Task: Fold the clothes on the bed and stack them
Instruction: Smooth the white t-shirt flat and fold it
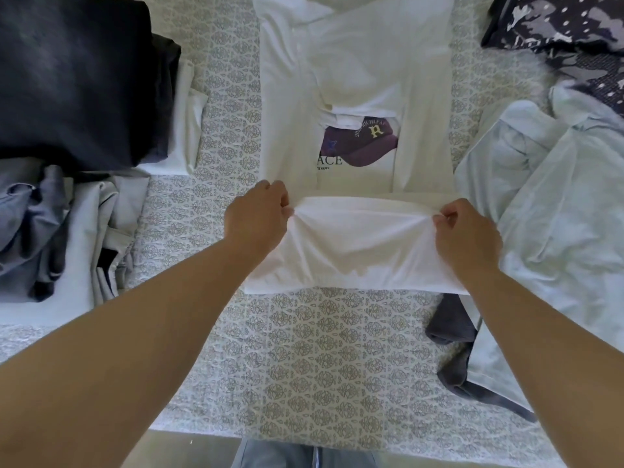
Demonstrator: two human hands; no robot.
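— At twelve o'clock on the bed (304,349), what does the white T-shirt (358,79) print read?
— "ACE", an "R" on a purple cap; smaller lettering is unreadable.
— And the hands?
— Left hand (258,219) and right hand (467,233) each pinch its near folded edge.
— Anything stacked?
— Folded dark clothes (74,79) at ten o'clock.

The white cotton T-shirt (354,96) runs off the top edge, so its collar end is out of sight. Its folded side panels and turned-up lower part cover most of the purple cap print (363,143); the lettering reads only "ACE", and the small line beneath is too tiny to read fully. The dark folded garment stack (74,79) is cut by the left edge.
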